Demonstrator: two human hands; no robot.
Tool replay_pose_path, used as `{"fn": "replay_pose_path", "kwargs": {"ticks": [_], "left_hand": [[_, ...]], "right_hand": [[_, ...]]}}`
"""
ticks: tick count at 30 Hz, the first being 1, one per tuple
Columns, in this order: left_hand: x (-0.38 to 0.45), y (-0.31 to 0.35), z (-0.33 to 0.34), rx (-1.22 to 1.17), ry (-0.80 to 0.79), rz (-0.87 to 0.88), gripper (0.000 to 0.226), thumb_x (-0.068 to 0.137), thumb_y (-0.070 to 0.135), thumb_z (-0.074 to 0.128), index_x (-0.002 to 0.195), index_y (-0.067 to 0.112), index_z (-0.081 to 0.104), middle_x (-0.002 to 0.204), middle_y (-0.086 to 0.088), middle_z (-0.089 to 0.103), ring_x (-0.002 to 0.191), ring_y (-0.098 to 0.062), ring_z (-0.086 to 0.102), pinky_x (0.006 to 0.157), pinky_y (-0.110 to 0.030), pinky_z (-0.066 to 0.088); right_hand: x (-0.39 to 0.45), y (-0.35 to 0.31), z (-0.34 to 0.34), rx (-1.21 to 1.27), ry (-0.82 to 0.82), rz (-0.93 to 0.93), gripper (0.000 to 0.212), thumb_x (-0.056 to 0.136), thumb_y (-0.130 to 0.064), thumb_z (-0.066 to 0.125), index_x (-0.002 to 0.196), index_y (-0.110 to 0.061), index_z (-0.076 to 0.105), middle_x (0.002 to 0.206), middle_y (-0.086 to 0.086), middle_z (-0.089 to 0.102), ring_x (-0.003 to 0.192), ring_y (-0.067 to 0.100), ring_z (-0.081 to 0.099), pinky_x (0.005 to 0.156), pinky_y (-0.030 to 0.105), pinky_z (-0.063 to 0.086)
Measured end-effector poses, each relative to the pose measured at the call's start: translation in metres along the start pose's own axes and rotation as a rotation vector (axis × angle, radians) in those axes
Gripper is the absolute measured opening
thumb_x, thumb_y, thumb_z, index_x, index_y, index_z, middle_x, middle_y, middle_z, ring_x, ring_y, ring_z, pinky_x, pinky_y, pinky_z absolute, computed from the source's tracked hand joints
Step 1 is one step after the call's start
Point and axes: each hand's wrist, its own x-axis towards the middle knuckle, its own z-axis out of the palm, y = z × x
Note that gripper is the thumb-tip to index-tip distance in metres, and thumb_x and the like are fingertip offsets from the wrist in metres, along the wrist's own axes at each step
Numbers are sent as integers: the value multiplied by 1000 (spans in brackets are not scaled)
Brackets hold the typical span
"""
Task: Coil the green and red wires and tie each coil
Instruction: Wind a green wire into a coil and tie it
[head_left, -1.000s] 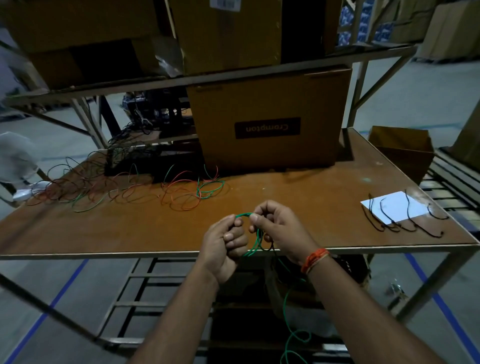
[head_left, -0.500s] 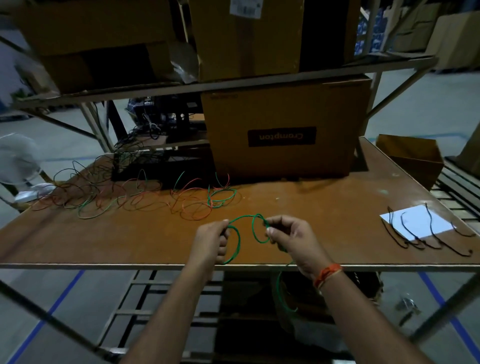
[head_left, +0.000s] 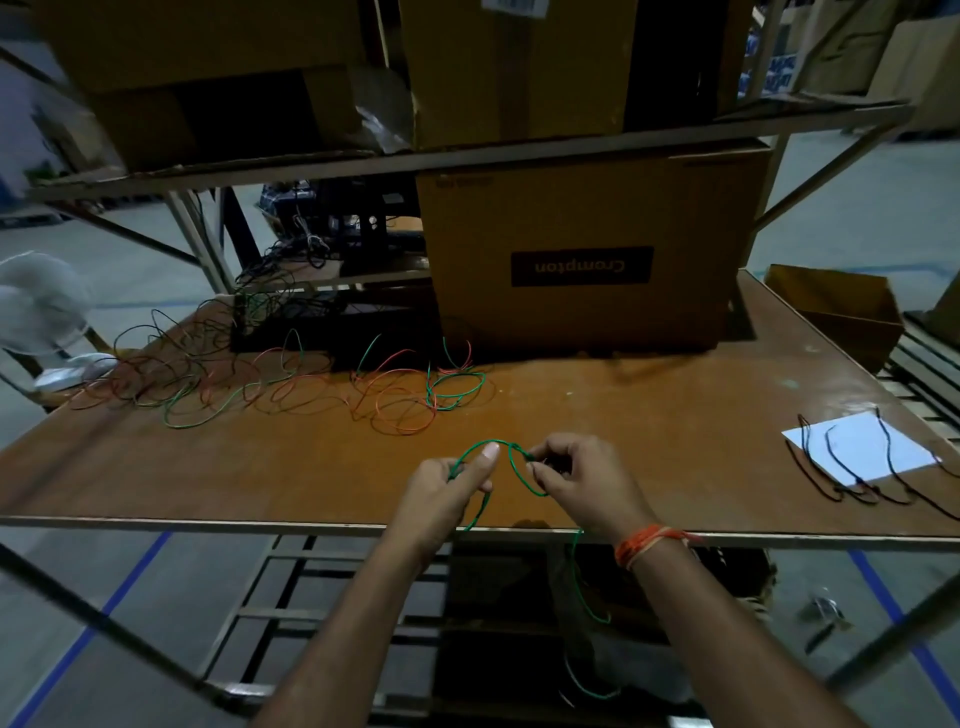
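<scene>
Both my hands hold one green wire (head_left: 475, 451) over the front edge of the wooden table (head_left: 649, 415). My left hand (head_left: 451, 487) grips one loop of it with the thumb up. My right hand (head_left: 582, 480) pinches the wire at a second small loop beside it. The wire's free tail (head_left: 584, 587) hangs down below the table edge. A tangle of loose red and green wires (head_left: 405, 400) lies farther back on the table, left of centre.
A large Crompton cardboard box (head_left: 587, 260) stands at the back under a shelf with more boxes. Several black ties (head_left: 852, 467) lie across a white sheet (head_left: 862, 447) at the right. A small open carton (head_left: 836, 312) sits off the far right corner.
My hands have moved apart from a tight clasp, spreading the green wire into two loops between them. More of the tail has been drawn up.
</scene>
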Motion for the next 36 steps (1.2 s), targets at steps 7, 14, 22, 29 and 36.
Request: {"fn": "replay_pose_path", "kwargs": {"ticks": [7,14,22,29,36], "left_hand": [[4,-4,2,68,17,-54,70,64,81,70,78,14,60,45,13,30,40,-9,23,45,-26,19],[9,-11,10,82,45,-67,30,95,32,68,74,14,57,43,15,33,37,-4,26,48,-26,22],[13,-15,13,242,51,-25,34,101,30,57,71,16,54,49,10,30,48,-13,26,56,-33,24],[14,-15,16,512,-44,8,38,101,31,55,73,5,58,60,-2,44,56,-21,43,56,-33,35],[14,-14,11,667,-99,18,36,100,31,55,69,15,52,60,-5,47,57,-23,44,56,-34,31]], "right_hand": [[-2,-5,6,-299,26,-63,7,87,-26,67,89,-25,61,76,-3,65,75,20,62,64,32,52],[2,2,9,406,-103,108,11,90,-21,72,85,-20,62,76,-1,69,68,13,61,65,32,50],[-6,6,-3,1348,-400,604,2,84,-7,65,82,-8,65,79,13,66,68,22,65,51,19,51],[-3,9,-5,1434,-371,611,6,81,-6,60,81,-10,55,79,11,59,60,10,47,44,15,36],[-2,14,-3,732,-149,322,19,102,-12,52,83,-14,55,72,4,58,57,10,48,50,17,40]]}}
